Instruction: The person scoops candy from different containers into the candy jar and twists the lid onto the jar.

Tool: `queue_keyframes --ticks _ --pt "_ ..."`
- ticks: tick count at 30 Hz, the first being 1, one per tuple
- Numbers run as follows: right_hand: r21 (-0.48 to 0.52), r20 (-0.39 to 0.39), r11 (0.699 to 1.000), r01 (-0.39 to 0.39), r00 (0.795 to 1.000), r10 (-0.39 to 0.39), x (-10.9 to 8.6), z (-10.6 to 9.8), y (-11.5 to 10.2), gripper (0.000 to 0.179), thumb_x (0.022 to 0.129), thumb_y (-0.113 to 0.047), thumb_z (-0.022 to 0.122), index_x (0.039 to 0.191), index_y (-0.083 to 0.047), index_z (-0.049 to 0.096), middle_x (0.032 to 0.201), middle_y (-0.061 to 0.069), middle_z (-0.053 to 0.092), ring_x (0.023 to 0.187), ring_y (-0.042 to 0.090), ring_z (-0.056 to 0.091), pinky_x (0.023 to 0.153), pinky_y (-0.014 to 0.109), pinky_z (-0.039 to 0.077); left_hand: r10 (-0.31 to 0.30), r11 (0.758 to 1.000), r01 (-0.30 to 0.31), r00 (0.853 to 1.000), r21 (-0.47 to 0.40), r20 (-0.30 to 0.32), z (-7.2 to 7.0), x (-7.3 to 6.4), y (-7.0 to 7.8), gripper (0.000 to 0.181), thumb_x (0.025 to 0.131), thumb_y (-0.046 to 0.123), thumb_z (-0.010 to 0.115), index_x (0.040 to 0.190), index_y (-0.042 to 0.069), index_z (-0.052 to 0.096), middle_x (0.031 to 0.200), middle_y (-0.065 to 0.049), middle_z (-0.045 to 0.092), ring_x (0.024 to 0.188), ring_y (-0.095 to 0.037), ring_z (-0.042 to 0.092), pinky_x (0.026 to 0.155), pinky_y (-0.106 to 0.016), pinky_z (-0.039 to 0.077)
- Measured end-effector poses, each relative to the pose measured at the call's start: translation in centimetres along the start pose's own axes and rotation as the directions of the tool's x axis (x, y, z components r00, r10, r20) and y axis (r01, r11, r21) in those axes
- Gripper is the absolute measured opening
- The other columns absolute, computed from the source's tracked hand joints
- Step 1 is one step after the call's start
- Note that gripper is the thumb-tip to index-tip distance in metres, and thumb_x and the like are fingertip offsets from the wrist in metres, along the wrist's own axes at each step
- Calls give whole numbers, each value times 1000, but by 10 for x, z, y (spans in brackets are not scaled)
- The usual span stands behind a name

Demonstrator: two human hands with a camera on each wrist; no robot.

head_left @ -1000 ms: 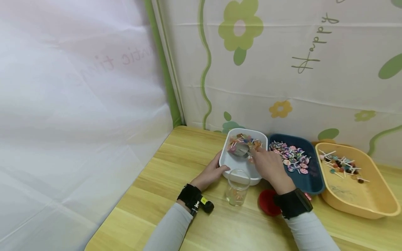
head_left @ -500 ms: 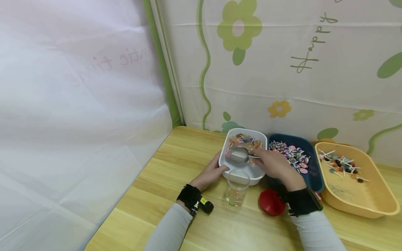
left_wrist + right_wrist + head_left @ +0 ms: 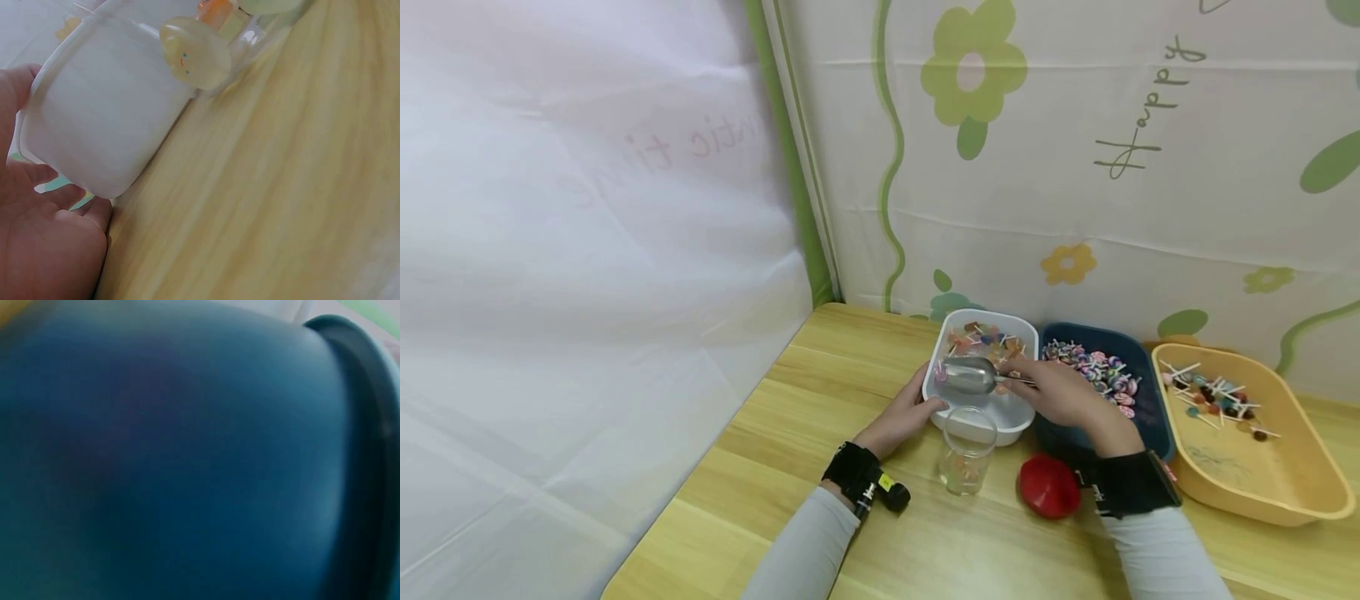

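Note:
My right hand pinches the handle of a metal scoop in the head view. The scoop's bowl lies over the white bin, where small translucent candy-like pieces on sticks are gathered at the far end. With the thumb over the rim and fingers along the outer wall, my left hand holds the bin's left side; the left wrist view shows this hand on the white wall. A clear cup stands before the bin, a few pieces at its bottom.
Right of the white bin are a blue bin with small swirl lollipops and a yellow bin with dark and coloured lollipops. A red round object lies near my right wrist. The blue bin's wall fills the right wrist view.
My right hand has moved back to the right and the scoop has turned from tilted among the pieces to lie nearly level over the bin. My left hand stays put.

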State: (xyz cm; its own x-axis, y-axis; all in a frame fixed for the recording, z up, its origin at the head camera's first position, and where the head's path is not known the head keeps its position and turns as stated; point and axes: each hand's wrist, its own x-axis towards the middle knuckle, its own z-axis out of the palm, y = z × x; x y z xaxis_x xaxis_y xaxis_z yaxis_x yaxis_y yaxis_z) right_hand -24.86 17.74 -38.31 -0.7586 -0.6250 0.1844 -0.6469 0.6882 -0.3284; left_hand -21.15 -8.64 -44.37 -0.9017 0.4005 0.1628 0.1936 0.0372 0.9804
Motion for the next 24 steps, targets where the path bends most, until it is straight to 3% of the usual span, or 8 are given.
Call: queue_keyframes --ticks 14,20,24 --pt "177 16 984 -1 1000 -2 -2 -3 10 25 95 -21 54 118 -14 61 106 3 63 88 20 53 78 45 49 -27 1000 28 998 6 -58 4 -1 1 72 89 6 53 150 15 16 151 -5 23 132 -15 24 109 -44 23" --pt "272 27 962 -2 1000 -6 -4 -4 16 24 96 -18 53 119 -13 60 109 6 62 93 21 52 82 47 48 -66 998 67 996 11 -54 4 -3 3 72 90 6 52 151 17 14 151 -4 24 130 -12 29 108 -39 26" --pt "348 28 937 18 999 -30 -5 -5 20 25 97 -15 50 120 -11 59 112 9 60 97 23 51 85 50 46 -63 998 64 997 14 -53 2 1 -8 72 91 7 52 151 22 14 151 -2 22 132 -15 27 108 -39 26"
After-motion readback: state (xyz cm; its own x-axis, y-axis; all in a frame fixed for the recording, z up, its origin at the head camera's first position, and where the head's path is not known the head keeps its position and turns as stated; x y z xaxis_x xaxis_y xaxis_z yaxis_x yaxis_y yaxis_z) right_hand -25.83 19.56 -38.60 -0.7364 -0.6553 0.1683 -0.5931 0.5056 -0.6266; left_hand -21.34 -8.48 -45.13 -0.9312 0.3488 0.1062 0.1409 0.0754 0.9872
